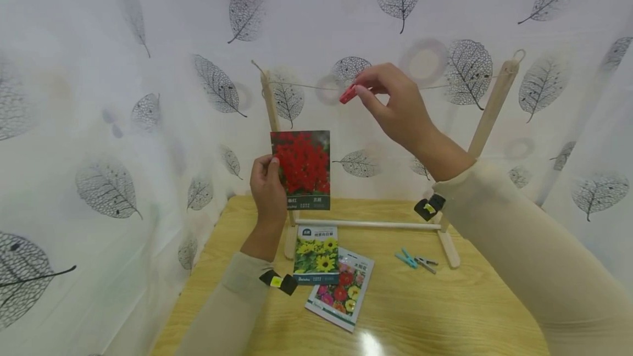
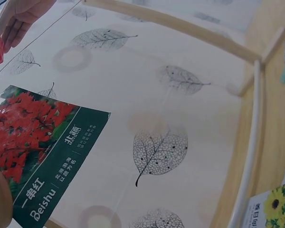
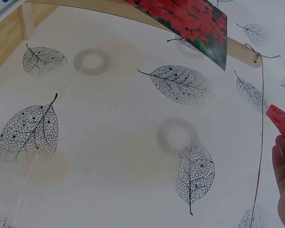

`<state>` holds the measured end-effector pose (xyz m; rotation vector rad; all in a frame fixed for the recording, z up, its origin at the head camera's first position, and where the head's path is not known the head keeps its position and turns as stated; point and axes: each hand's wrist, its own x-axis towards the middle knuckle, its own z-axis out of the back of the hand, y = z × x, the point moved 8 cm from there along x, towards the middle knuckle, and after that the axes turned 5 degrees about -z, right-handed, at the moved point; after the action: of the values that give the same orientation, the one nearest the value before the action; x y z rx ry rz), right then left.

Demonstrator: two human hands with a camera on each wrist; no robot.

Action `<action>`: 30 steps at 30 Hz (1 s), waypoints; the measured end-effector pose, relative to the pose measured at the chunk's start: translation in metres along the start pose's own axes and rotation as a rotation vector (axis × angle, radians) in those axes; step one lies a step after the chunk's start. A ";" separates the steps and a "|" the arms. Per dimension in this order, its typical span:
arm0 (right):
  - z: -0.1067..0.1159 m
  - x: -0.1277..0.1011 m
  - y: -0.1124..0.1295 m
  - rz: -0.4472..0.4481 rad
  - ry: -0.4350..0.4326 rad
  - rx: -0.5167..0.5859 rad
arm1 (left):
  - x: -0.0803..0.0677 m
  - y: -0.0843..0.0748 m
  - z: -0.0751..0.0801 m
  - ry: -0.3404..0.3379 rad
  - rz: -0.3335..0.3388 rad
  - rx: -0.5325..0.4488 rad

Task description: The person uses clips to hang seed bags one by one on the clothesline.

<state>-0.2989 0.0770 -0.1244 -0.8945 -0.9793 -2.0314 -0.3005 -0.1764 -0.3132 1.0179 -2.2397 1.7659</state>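
Note:
My left hand (image 1: pixel 268 185) holds a seed packet with red flowers (image 1: pixel 301 166) by its left edge, thumb on the front. The packet is upright, below the left part of a thin string (image 1: pixel 309 87). My right hand (image 1: pixel 395 100) pinches a red clothespin (image 1: pixel 349 94) close by the string's middle. In the right wrist view the clothespin (image 3: pixel 281 118) points toward the string (image 3: pixel 261 142). The left wrist view shows the packet's dark green label end (image 2: pixel 61 161) up close.
The string spans two wooden posts (image 1: pixel 494 106) joined by a white bar (image 1: pixel 368 224). On the wooden table (image 1: pixel 395 312) lie a yellow-flower packet (image 1: pixel 316 257), overlapping a mixed-flower packet (image 1: pixel 346 290), and a blue clothespin (image 1: pixel 406 258) beside a grey one (image 1: pixel 426 264). A leaf-patterned curtain (image 1: pixel 163 48) surrounds the table.

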 end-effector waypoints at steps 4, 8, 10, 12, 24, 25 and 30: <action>-0.001 0.005 0.002 -0.014 0.006 -0.010 | 0.000 0.000 0.000 -0.008 0.004 0.009; -0.002 0.010 0.003 -0.023 0.011 -0.020 | 0.002 0.001 -0.002 -0.010 0.003 -0.014; -0.002 0.013 0.003 -0.027 0.012 -0.019 | 0.004 0.001 -0.003 -0.012 -0.005 -0.024; -0.003 0.016 0.003 -0.035 0.015 -0.013 | 0.004 0.001 -0.004 -0.013 -0.008 -0.023; -0.011 0.036 0.011 -0.060 0.054 -0.033 | 0.006 -0.003 -0.004 -0.012 -0.011 0.012; -0.011 0.038 0.012 -0.060 0.058 -0.035 | 0.007 -0.002 -0.005 -0.008 -0.012 0.011; -0.014 0.047 0.020 -0.047 0.082 -0.061 | 0.008 -0.003 -0.005 -0.012 -0.022 0.012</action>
<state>-0.3108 0.0425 -0.0855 -0.8195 -0.9056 -2.1308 -0.3071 -0.1755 -0.3054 1.0545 -2.2194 1.7706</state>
